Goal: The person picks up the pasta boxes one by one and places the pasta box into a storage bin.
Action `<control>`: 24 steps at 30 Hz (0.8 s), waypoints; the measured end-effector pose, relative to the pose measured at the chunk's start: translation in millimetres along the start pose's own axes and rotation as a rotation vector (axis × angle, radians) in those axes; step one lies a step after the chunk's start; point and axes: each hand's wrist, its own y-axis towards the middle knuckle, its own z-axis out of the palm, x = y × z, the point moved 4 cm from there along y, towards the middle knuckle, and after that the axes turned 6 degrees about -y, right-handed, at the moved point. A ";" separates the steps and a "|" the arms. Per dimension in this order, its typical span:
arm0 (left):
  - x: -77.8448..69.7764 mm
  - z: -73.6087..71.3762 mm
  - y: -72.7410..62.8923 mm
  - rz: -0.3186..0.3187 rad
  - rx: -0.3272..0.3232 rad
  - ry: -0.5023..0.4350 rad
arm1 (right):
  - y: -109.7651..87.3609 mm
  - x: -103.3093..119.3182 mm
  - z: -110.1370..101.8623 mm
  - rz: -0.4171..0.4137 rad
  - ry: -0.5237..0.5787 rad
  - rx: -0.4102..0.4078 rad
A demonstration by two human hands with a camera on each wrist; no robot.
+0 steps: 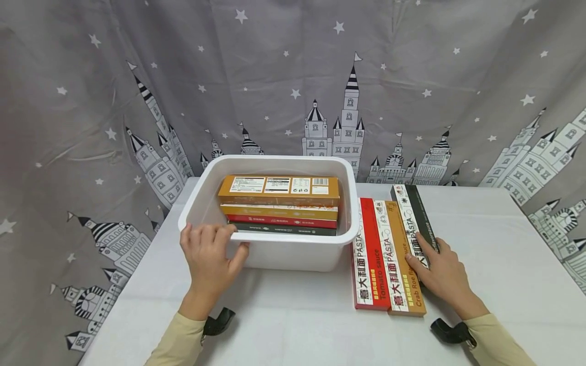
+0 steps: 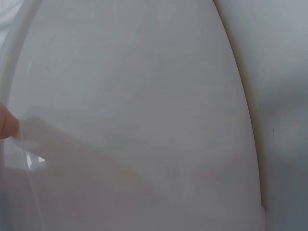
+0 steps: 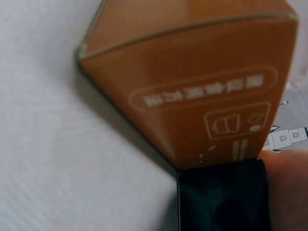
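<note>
A white plastic bin [image 1: 284,256] stands left of centre in the head view. My left hand [image 1: 208,251] grips its near left rim, fingers over the edge and thumb against the outer wall. In the left wrist view a fingertip [image 2: 7,124] touches the bin's wall [image 2: 144,96]. My right hand [image 1: 441,272] holds a black-and-white pasta box [image 1: 418,213] by its sides. This box lies right of a brown crab roe pasta box [image 1: 405,254] and a red tomato pasta box [image 1: 373,254]. The right wrist view shows the black box's end [image 3: 221,197] beside the brown box [image 3: 192,91].
Several pasta boxes are stacked in the bin, among them a brown box [image 1: 279,186] on its side and a red box [image 1: 284,221]. A white cloth covers the table [image 1: 302,320]. Behind it hangs a grey curtain [image 1: 256,66] with castles and stars.
</note>
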 end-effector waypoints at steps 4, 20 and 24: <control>0.9 0.3 -0.6 -0.005 0.011 0.001 | -0.7 0.2 1.5 0.019 -0.007 0.013; 0.2 0.6 0.5 0.002 -0.001 -0.005 | -5.7 -9.0 -1.5 0.018 -0.021 0.032; 0.9 0.2 0.2 -0.004 0.005 -0.006 | -8.6 -13.5 -3.3 0.025 -0.029 0.045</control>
